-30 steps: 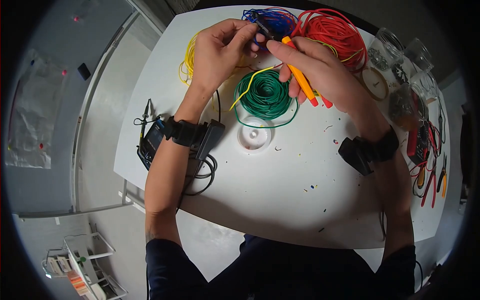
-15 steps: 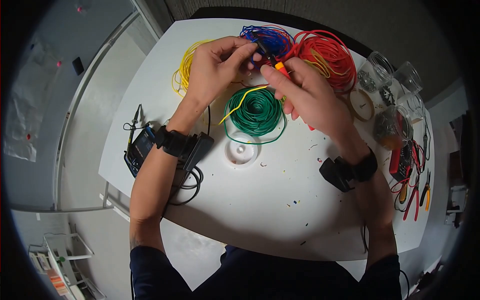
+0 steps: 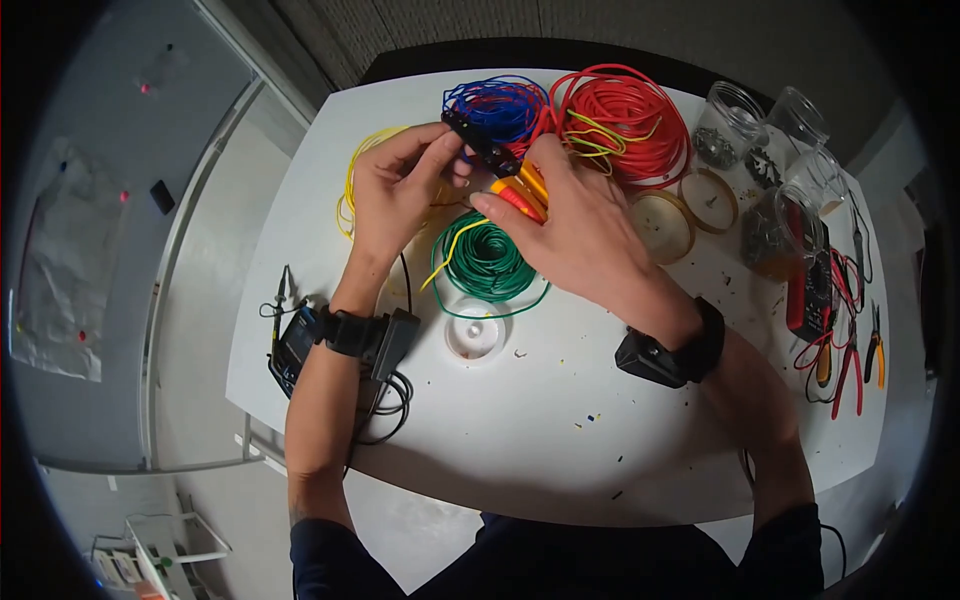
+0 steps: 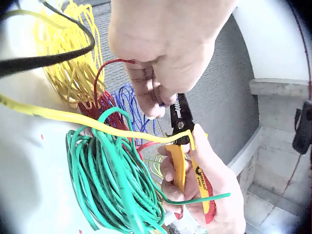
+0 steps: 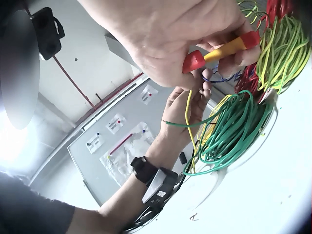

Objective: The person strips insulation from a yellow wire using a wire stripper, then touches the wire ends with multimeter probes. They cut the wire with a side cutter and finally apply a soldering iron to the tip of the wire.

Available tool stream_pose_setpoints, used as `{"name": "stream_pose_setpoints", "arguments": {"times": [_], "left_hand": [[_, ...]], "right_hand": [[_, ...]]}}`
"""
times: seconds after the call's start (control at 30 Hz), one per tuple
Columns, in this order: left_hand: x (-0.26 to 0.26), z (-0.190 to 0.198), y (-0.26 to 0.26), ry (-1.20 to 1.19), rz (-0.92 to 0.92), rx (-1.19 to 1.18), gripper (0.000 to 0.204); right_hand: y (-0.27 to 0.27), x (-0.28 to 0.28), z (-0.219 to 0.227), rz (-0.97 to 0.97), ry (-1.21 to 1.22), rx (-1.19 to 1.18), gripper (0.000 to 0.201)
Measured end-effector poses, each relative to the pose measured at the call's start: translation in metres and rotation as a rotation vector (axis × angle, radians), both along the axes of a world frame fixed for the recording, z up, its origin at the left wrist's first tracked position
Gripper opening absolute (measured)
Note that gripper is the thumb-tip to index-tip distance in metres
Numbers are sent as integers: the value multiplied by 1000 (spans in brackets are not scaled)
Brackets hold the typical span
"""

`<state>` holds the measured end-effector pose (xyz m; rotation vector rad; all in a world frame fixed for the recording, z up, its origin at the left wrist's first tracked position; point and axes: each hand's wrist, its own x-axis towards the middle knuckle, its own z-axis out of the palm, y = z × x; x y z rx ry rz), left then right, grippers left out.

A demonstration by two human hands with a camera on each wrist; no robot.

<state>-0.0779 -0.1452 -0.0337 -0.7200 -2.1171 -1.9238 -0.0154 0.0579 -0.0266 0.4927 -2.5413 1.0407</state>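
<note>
Wire stripper (image 3: pixel 495 158): held up over the far half of the desk (image 3: pixel 530 430), between the two hands, handles toward the right, black nose pointing far left.
Right hand (image 3: pixel 580 225): fingers wrapped round the yellow-and-red handles.
Left hand (image 3: pixel 400 185): pinching right by the stripper's nose, with a red wire (image 4: pixel 97 74) running into the curled fingers; the exact bit at the fingertips is too small to make out.
Green coil (image 3: pixel 488 262): just on the near side of the stripper, a thick yellow wire (image 4: pixel 58 115) lying across it.
White dish (image 3: pixel 460 343): sits right on the near side of that coil.
Far stuff: blue bundle (image 3: pixel 495 100), then a chunky red coil (image 3: pixel 635 110) to its right.
Left side: loose yellow bundle (image 3: pixel 362 170), partly behind the left arm.
</note>
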Motion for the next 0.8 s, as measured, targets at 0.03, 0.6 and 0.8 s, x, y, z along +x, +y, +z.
{"name": "stream_pose_setpoints", "arguments": {"times": [0.03, 0.6, 0.8], "left_hand": [[1, 1, 0, -8, 1, -2, 17], [3, -1, 1, 36, 7, -32, 17], [3, -1, 2, 36, -1, -28, 18]], "right_hand": [[-1, 1, 0, -14, 20, 32, 57], [-4, 4, 0, -15, 14, 33, 53], [-3, 4, -1, -21, 7, 50, 53]]}}
